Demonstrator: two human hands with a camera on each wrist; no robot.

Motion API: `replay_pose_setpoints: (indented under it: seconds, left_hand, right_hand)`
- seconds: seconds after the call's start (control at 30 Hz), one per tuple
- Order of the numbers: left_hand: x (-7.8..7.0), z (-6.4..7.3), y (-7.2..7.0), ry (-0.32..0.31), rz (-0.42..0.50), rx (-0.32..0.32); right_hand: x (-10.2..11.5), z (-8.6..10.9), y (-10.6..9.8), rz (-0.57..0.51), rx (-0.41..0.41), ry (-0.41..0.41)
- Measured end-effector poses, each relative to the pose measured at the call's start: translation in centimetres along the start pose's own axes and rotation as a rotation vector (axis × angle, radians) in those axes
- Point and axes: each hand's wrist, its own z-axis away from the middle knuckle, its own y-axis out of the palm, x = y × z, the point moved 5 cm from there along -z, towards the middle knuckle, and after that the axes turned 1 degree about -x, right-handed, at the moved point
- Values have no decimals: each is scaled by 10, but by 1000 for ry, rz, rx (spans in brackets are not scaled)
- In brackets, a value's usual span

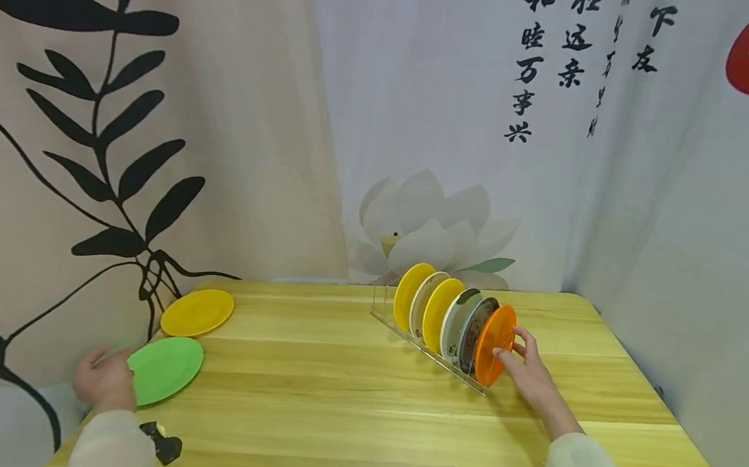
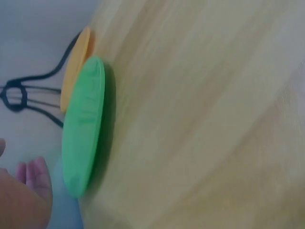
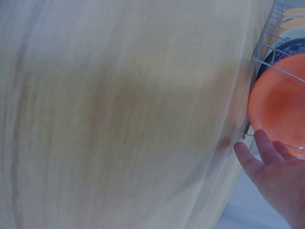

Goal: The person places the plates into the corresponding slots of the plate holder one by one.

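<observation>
Orange plate point(image 1: 491, 346) stood on edge at the near right end of a wire rack point(image 1: 476, 387), last in a row of 6. The right hand point(image 1: 531, 373) was at its right edge, thumb toward the face; the right wrist view showed the fingers spread rather than clamped, and whether a fingertip pressed the rim I could not tell. Handling it well, in my judgement, called for guiding only the rim between thumb and fingertips, keeping the disc parallel with its neighbours, and using so little force that it neither rolled nor knocked the next piece.

It was round, smooth and faintly glossy, perhaps plastic, with a shallow hollow. The rack was thin, silvery wire. Just beyond the orange disc came a dark patterned plate point(image 1: 476, 328), then a white plate with a green patch point(image 1: 453, 329), and farther along 2 yellow plates point(image 1: 436, 312) with a pale plate point(image 1: 422, 299) between them.

Well apart, the left hand point(image 1: 104, 380) was relaxed and held nothing, just beside a green plate point(image 1: 167, 368) lying flat, its face bearing faint, blurred marks. Near that lay a flat yellow plate point(image 1: 198, 312). Long, pale grain striped the wood-look counter point(image 1: 328, 411); behind hung softly creased printed cloth point(image 1: 258, 99).
</observation>
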Motion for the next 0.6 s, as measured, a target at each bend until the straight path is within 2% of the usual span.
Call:
replay_pose_setpoints:
  seconds: [0.1,0.2,0.23,0.33,0.47,0.53,0.6]
  left_hand:
    - [11,-11,-8,-35,47,-41]
    - [19,-12,-14,-55,94,-53]
    - [16,0,-16,-61,100,-53]
    - [18,11,-21,-79,113,-36]
    - [23,14,-24,-91,67,-23]
    - [24,15,-24,-76,26,-27]
    - [24,16,-25,-78,32,-37]
  right_hand:
    - [0,0,0,1,1,3]
    - [0,0,0,-2,4,4]
    - [0,0,-1,1,4,3]
    - [0,0,-1,5,5,4]
    - [-1,1,-1,5,9,8]
    - [-1,1,-1,1,12,7]
    - [-1,1,-1,-4,12,4]
